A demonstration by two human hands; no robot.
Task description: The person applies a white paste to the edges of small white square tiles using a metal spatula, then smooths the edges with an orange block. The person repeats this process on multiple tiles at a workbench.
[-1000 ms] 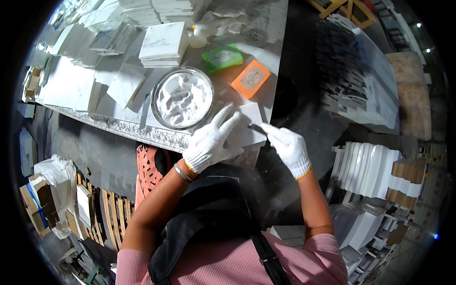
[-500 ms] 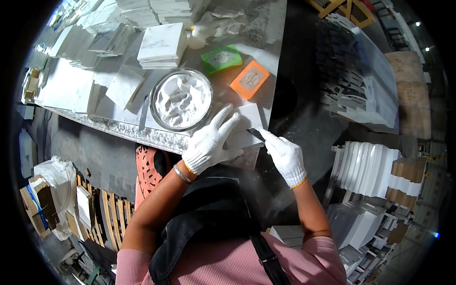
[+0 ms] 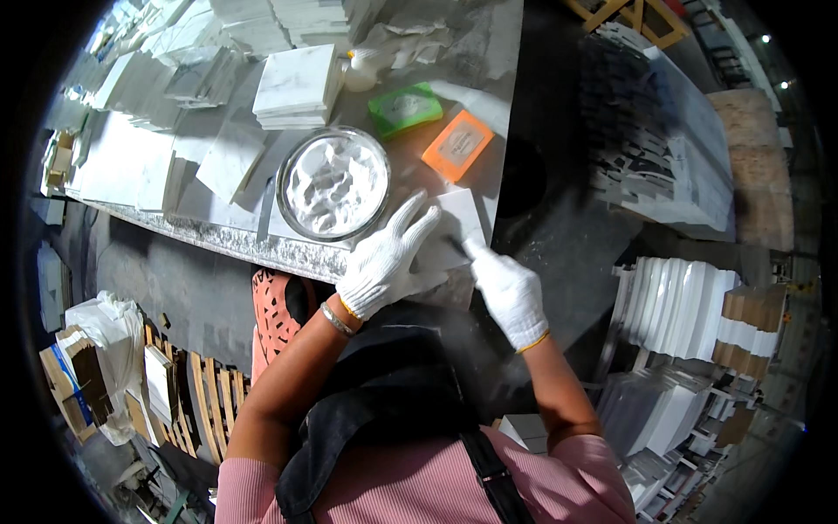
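A white square tile (image 3: 459,212) lies at the near right corner of the worktable. My left hand (image 3: 388,258), in a white knit glove, rests against its left side with the fingers stretched and the thumb spread. My gloved right hand (image 3: 509,293) is closed on a small dark flat tool (image 3: 454,242) over the tile; motion smears the tool, and its exact kind cannot be made out. Just left of my left hand stands a round glass bowl (image 3: 281,188) of white paste. Beyond the tile lie an orange box (image 3: 457,146) and a green box (image 3: 405,110).
Stacked marble tiles (image 3: 295,86) and a small white bottle (image 3: 359,72) stand farther back on the table (image 3: 497,65). Flat tiles (image 3: 122,166) cover its left side. Upright slabs (image 3: 674,306) stand at the right; a wooden pallet (image 3: 212,393) is at lower left.
My right hand has moved left and slightly nearer to me, drawing the tool across the tile. My left hand and the tile have stayed in place.
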